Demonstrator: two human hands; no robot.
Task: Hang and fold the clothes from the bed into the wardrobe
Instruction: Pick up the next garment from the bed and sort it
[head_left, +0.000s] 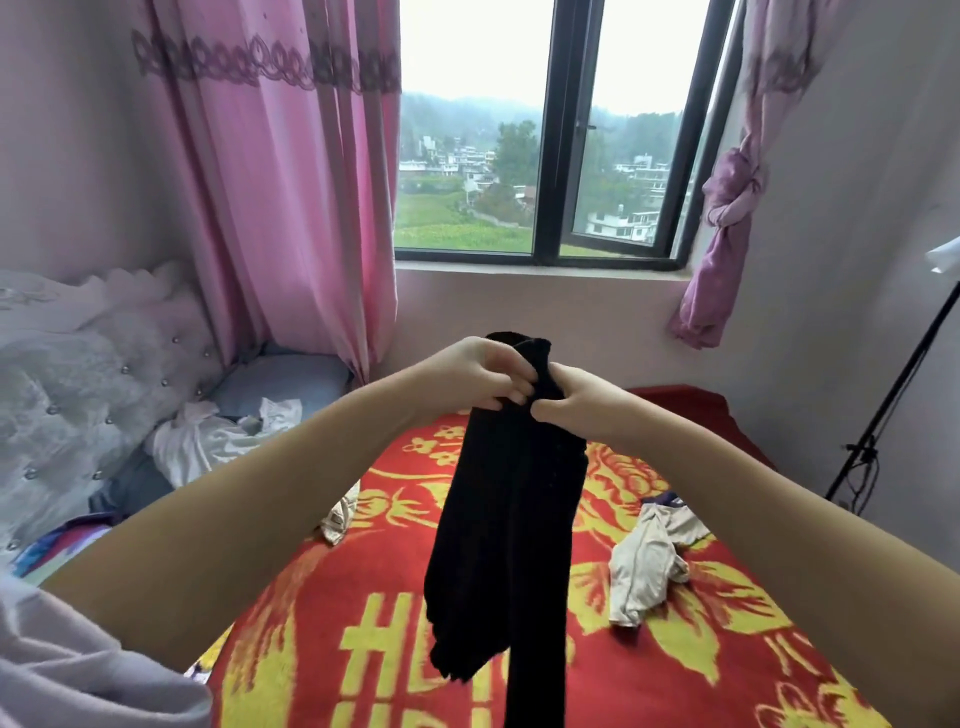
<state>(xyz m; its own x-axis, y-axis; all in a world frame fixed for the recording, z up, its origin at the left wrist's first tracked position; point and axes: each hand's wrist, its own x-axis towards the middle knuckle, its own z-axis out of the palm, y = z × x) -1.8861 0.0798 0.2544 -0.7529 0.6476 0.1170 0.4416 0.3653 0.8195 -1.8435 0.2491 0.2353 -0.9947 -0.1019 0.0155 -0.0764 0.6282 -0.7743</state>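
Above the red floral bedspread we see the left hand and right hand both gripping a black garment's top edge.

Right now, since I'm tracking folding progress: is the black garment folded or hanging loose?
Hanging loose. Both hands, left hand and right hand, grip the black garment at its top, and it dangles lengthwise above the red blanket.

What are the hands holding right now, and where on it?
Both hands grip a black garment at its top edge: the left hand and right hand sit close together there, and the rest hangs down over the bed.
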